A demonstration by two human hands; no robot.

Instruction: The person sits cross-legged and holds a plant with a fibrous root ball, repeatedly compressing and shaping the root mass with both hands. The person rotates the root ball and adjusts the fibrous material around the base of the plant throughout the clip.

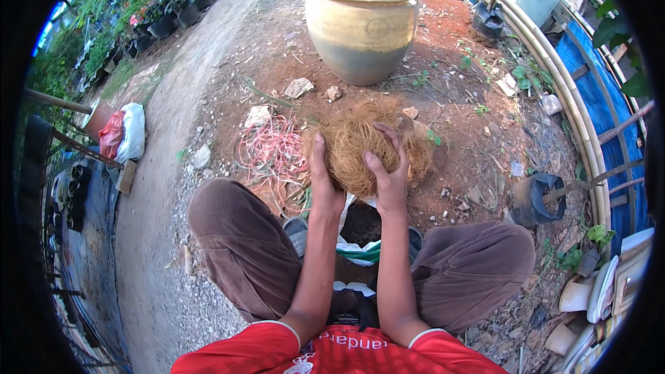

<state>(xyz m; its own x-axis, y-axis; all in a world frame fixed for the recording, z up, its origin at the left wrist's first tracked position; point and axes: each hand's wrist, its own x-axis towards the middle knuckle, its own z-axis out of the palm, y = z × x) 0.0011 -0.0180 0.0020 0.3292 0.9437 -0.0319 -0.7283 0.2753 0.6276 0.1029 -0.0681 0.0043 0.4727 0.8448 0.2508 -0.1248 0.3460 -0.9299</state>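
Note:
Between my two hands I hold a loose ball of brown coconut fibre (353, 156) in front of me. My left hand (323, 173) presses its left side, fingers pointing up. My right hand (389, 173) cups the right side, with the thumb laid over the strands. More fibre spreads behind the ball and to its right; whether it is one clump with the ball I cannot tell. Below my wrists, between my feet, stands a white and green sack (364, 255) with dark soil (361, 224) inside. A tangle of pink and white plastic string (276, 154) lies on the ground left of my left hand.
A large cream glazed pot (361, 34) stands ahead on the red soil. Stones (299, 87) lie scattered before it. At right are a black planter bag (537, 199), a bamboo rail (554, 73) and blue sheeting (589, 90). Potted plants (163, 25) line the path at far left.

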